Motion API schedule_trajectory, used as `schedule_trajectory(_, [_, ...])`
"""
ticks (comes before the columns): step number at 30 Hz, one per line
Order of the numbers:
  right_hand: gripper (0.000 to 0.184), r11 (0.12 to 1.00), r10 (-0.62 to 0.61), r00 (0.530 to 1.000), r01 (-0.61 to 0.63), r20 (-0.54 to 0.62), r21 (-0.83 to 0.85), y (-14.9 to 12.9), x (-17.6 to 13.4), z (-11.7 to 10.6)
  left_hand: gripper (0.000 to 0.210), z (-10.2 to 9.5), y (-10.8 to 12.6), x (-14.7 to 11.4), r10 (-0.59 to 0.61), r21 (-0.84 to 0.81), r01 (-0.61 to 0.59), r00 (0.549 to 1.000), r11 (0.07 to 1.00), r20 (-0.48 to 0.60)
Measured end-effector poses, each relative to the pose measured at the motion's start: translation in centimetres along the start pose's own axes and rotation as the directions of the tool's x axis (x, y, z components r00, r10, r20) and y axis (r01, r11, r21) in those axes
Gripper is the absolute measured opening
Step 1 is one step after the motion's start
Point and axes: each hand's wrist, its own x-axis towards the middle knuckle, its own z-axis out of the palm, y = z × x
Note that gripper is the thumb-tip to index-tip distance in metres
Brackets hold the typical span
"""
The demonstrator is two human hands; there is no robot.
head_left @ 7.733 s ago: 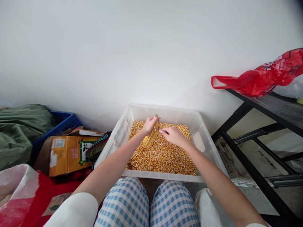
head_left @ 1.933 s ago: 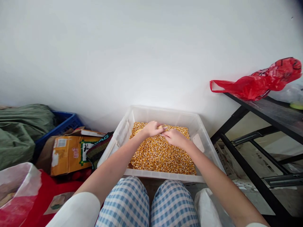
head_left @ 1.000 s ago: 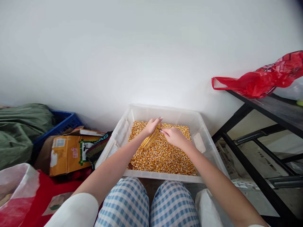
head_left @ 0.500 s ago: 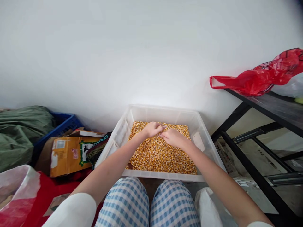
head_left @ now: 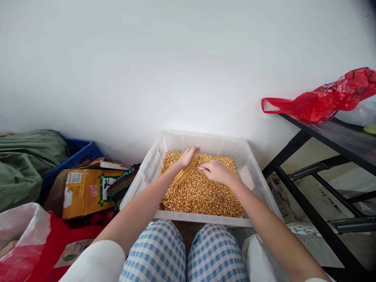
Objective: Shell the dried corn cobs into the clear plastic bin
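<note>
My left hand (head_left: 187, 157) is wrapped round an ear of corn (head_left: 188, 170), which slants from the upper right down to the lower left over the loose kernels. Yellow rows of kernels show along its side. Just right of the ear, my right hand (head_left: 215, 170) is closed, its thumb and fingertips pointing at the cob; what they pinch, if anything, is hidden. Both hands are inside a translucent plastic bin (head_left: 202, 217), above a thick layer of yellow and white corn kernels (head_left: 202, 199).
A black metal rack (head_left: 315, 199) stands on the right, with a red plastic bag (head_left: 317, 103) on top. To the left are an orange cardboard box (head_left: 85, 192), a blue crate (head_left: 84, 154), green cloth (head_left: 32, 160) and a red-and-white sack (head_left: 26, 235). A white wall (head_left: 188, 70) rises behind the bin.
The ear of corn, earlier covered by my hands, now shows under my left hand, which has turned and risen slightly. My hands have moved a little apart.
</note>
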Motion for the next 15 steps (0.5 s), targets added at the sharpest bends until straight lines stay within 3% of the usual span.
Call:
schedule_trajectory(3, [0.035,0.998,0.055,0.993,-0.052,-0.104,0.037,0.5,0.1,-0.4,0.052,-0.4,-0.2,0.3,-0.109,-0.214,0.122,0.991,0.969,0.072])
schedule_trajectory(7, [0.034,0.998,0.059,0.993,-0.057,-0.098,0.027,0.3,0.1,-0.3,0.05,-0.3,-0.3,0.5,-0.112,-0.282,0.13,0.99,0.951,0.08])
schedule_trajectory(12, [0.036,0.994,0.104,0.993,-0.105,-0.051,-0.025,-0.7,0.3,0.2,0.05,0.2,0.0,0.7,-0.068,-0.173,0.065,0.998,0.983,-0.013])
schedule_trajectory(15, [0.036,0.993,0.107,0.994,-0.106,0.003,-0.06,-0.9,0.3,-0.1,0.052,0.4,0.1,0.4,-0.017,0.02,0.018,0.999,1.0,-0.046])
